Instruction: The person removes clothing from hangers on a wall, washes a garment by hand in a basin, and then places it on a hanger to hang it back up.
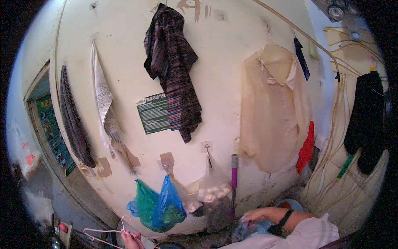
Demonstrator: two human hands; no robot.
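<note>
At the bottom edge, my left hand (pixel 131 239) holds a pink clothes hanger (pixel 104 231) just below its hook. The hanger's lower part runs out of the picture. My right hand (pixel 255 216), with a black band on the wrist, reaches down at the lower right, fingers curled. Beneath its fingers is a greyish, see-through material (pixel 243 231), beside a light-blue basin (pixel 264 224). Whether the fingers grip this material is unclear. A sheer beige shirt (pixel 276 115) hangs from a wall hook on a white hanger above that hand.
Along the wall hang a dark striped garment (pixel 175 68), a patterned towel (pixel 105 105), and green (pixel 146 202) and blue (pixel 168 199) plastic bags. A purple-and-grey pole (pixel 234 174) leans upright near my right hand. Black clothing (pixel 367 118) hangs at right; a doorway (pixel 46 124) is at left.
</note>
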